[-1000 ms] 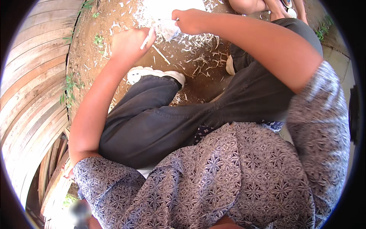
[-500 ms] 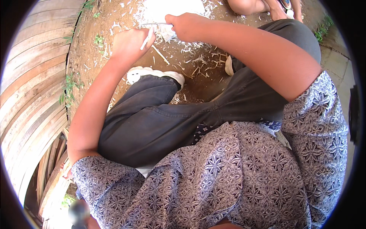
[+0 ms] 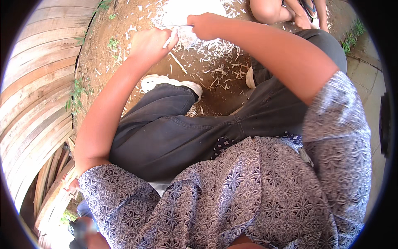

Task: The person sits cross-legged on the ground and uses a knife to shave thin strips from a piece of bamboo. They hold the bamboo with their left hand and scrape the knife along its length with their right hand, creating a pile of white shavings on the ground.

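My left hand is closed around a thin pale strip of wood or bamboo, whose white end stands out past the fingers. Just to its right, my right hand grips a knife. The knife's narrow blade points left across the top of my left fist, and its handle is hidden in my fingers. Blade and strip lie very close; whether they touch cannot be made out. Below my left hand a slim pale stick slants over the ground; I cannot tell whether it joins the held strip.
White shavings litter the brown soil around a bright, overexposed patch. My pale shoe is below my hands. Wooden planks line the left side. Another person's bare legs are at the top right; someone else is at the lower left.
Both hands have shifted slightly to the right in the picture, staying close together. The blade has moved along with the right hand. Both grips look the same.
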The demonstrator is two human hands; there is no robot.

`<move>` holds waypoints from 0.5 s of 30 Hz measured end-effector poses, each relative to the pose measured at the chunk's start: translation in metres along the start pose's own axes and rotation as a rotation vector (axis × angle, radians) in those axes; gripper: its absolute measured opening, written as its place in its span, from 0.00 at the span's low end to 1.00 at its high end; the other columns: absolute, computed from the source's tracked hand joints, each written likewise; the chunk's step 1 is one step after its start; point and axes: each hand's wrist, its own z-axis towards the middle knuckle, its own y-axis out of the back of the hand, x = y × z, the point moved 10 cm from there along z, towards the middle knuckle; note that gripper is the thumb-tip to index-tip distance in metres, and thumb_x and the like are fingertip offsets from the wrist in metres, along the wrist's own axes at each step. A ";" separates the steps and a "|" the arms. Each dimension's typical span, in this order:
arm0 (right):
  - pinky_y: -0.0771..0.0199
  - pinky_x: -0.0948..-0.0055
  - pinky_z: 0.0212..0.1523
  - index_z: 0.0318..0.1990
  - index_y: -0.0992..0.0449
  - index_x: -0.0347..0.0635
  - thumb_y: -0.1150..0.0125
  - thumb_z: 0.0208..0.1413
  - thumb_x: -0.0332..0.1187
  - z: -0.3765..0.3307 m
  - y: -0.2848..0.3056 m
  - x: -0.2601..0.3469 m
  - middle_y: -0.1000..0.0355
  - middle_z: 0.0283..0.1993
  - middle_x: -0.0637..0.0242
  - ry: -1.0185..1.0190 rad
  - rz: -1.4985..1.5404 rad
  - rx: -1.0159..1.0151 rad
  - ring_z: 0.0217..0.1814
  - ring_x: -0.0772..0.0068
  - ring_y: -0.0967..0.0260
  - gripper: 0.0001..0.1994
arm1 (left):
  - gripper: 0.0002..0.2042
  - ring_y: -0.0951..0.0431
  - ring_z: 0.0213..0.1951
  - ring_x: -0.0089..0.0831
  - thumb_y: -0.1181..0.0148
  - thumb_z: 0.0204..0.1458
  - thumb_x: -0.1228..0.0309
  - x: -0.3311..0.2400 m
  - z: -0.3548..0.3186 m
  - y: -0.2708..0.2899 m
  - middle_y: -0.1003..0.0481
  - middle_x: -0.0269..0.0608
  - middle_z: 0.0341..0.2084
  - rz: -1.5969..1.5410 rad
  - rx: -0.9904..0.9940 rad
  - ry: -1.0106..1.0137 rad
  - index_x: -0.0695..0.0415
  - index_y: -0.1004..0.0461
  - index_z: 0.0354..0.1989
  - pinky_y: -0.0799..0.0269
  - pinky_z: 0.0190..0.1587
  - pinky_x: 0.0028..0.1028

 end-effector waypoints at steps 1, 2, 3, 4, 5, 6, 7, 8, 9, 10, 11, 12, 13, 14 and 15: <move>0.22 0.51 0.46 0.54 0.29 0.39 0.47 0.63 0.32 -0.014 0.005 -0.002 0.21 0.42 0.47 0.002 0.012 0.016 0.48 0.45 0.21 0.14 | 0.24 0.19 0.25 0.51 0.55 0.67 0.52 -0.001 0.000 0.001 0.22 0.51 0.19 0.002 0.005 -0.014 0.54 0.19 0.27 0.22 0.30 0.45; 0.22 0.51 0.45 0.54 0.29 0.39 0.46 0.62 0.32 -0.025 0.008 0.001 0.21 0.41 0.46 0.007 0.033 0.013 0.47 0.44 0.21 0.14 | 0.25 0.19 0.24 0.51 0.55 0.67 0.52 0.000 -0.002 0.001 0.22 0.51 0.19 -0.003 -0.002 -0.013 0.54 0.19 0.27 0.22 0.30 0.45; 0.22 0.51 0.44 0.53 0.29 0.39 0.46 0.61 0.31 -0.036 0.011 0.001 0.21 0.40 0.46 0.005 0.054 0.007 0.46 0.44 0.21 0.14 | 0.25 0.19 0.24 0.51 0.55 0.67 0.52 -0.001 -0.001 0.001 0.22 0.51 0.19 -0.009 -0.012 -0.019 0.55 0.19 0.27 0.22 0.30 0.45; 0.22 0.51 0.43 0.53 0.29 0.39 0.45 0.61 0.31 -0.041 0.013 0.000 0.21 0.40 0.46 0.003 0.075 0.003 0.45 0.44 0.20 0.14 | 0.25 0.19 0.24 0.50 0.55 0.67 0.52 -0.003 0.000 0.001 0.22 0.51 0.19 -0.015 -0.020 -0.023 0.55 0.19 0.27 0.22 0.30 0.45; 0.23 0.52 0.43 0.55 0.30 0.42 0.46 0.63 0.32 -0.037 0.009 -0.003 0.20 0.39 0.48 -0.014 0.023 -0.008 0.44 0.47 0.20 0.14 | 0.25 0.19 0.24 0.50 0.55 0.67 0.52 -0.004 0.000 0.001 0.22 0.52 0.19 -0.006 -0.025 -0.035 0.55 0.19 0.27 0.23 0.30 0.45; 0.23 0.53 0.42 0.57 0.30 0.45 0.47 0.65 0.33 -0.029 0.001 -0.011 0.20 0.38 0.49 -0.041 -0.027 -0.022 0.42 0.49 0.20 0.15 | 0.25 0.19 0.24 0.50 0.55 0.67 0.52 -0.009 0.002 0.003 0.22 0.52 0.19 0.003 -0.030 -0.055 0.55 0.19 0.27 0.23 0.30 0.45; 0.23 0.54 0.42 0.59 0.31 0.48 0.47 0.67 0.34 -0.022 -0.003 -0.013 0.20 0.37 0.50 -0.062 -0.076 -0.030 0.40 0.52 0.20 0.15 | 0.25 0.19 0.24 0.50 0.55 0.67 0.52 -0.012 0.003 0.003 0.22 0.52 0.19 0.010 -0.032 -0.069 0.55 0.19 0.27 0.23 0.30 0.45; 0.23 0.53 0.42 0.59 0.31 0.48 0.47 0.67 0.34 -0.013 -0.003 -0.017 0.20 0.39 0.50 -0.071 -0.091 -0.037 0.41 0.52 0.20 0.15 | 0.25 0.19 0.24 0.50 0.55 0.67 0.52 -0.010 0.005 0.003 0.22 0.52 0.19 0.005 -0.033 -0.063 0.55 0.19 0.27 0.23 0.30 0.45; 0.23 0.53 0.42 0.59 0.31 0.48 0.47 0.66 0.33 -0.008 -0.004 -0.015 0.20 0.40 0.50 -0.075 -0.101 -0.038 0.42 0.51 0.19 0.15 | 0.25 0.19 0.24 0.50 0.55 0.67 0.52 -0.008 0.006 0.001 0.22 0.52 0.19 -0.003 -0.027 -0.052 0.55 0.19 0.27 0.23 0.30 0.45; 0.22 0.53 0.42 0.59 0.31 0.48 0.46 0.66 0.33 -0.004 -0.007 -0.012 0.20 0.41 0.50 -0.079 -0.111 -0.038 0.43 0.51 0.19 0.16 | 0.25 0.19 0.24 0.50 0.55 0.67 0.52 -0.007 0.005 -0.001 0.22 0.52 0.18 -0.010 -0.021 -0.041 0.55 0.19 0.27 0.23 0.30 0.46; 0.22 0.52 0.44 0.59 0.31 0.47 0.47 0.64 0.31 -0.002 -0.014 -0.017 0.20 0.43 0.49 -0.145 -0.047 -0.002 0.46 0.49 0.20 0.16 | 0.24 0.19 0.24 0.50 0.55 0.67 0.52 -0.009 0.003 -0.003 0.22 0.52 0.18 -0.018 -0.012 -0.043 0.55 0.19 0.27 0.23 0.30 0.46; 0.21 0.52 0.46 0.59 0.30 0.46 0.47 0.62 0.29 0.000 -0.011 -0.019 0.20 0.44 0.49 -0.209 0.014 0.024 0.48 0.47 0.20 0.17 | 0.24 0.19 0.24 0.50 0.54 0.66 0.53 -0.011 0.004 -0.001 0.22 0.52 0.18 -0.019 -0.011 -0.045 0.55 0.19 0.27 0.23 0.30 0.46; 0.20 0.52 0.48 0.59 0.30 0.45 0.47 0.60 0.27 0.000 -0.010 -0.021 0.20 0.46 0.48 -0.271 0.074 0.051 0.51 0.46 0.21 0.18 | 0.24 0.20 0.24 0.50 0.54 0.66 0.53 -0.011 0.004 0.001 0.22 0.52 0.18 -0.019 -0.010 -0.048 0.55 0.19 0.27 0.23 0.30 0.46; 0.20 0.52 0.49 0.59 0.30 0.44 0.48 0.61 0.27 0.003 -0.013 -0.021 0.21 0.47 0.48 -0.258 0.031 0.019 0.52 0.46 0.21 0.19 | 0.24 0.20 0.24 0.50 0.54 0.66 0.53 -0.012 0.000 0.001 0.22 0.52 0.18 -0.015 0.001 -0.041 0.55 0.19 0.28 0.23 0.30 0.45; 0.20 0.52 0.50 0.60 0.29 0.44 0.48 0.61 0.27 0.008 -0.020 -0.030 0.21 0.48 0.48 -0.260 -0.010 -0.029 0.53 0.47 0.22 0.19 | 0.23 0.20 0.24 0.49 0.54 0.66 0.53 -0.014 0.001 0.003 0.22 0.52 0.18 -0.006 0.002 -0.053 0.55 0.19 0.28 0.23 0.30 0.45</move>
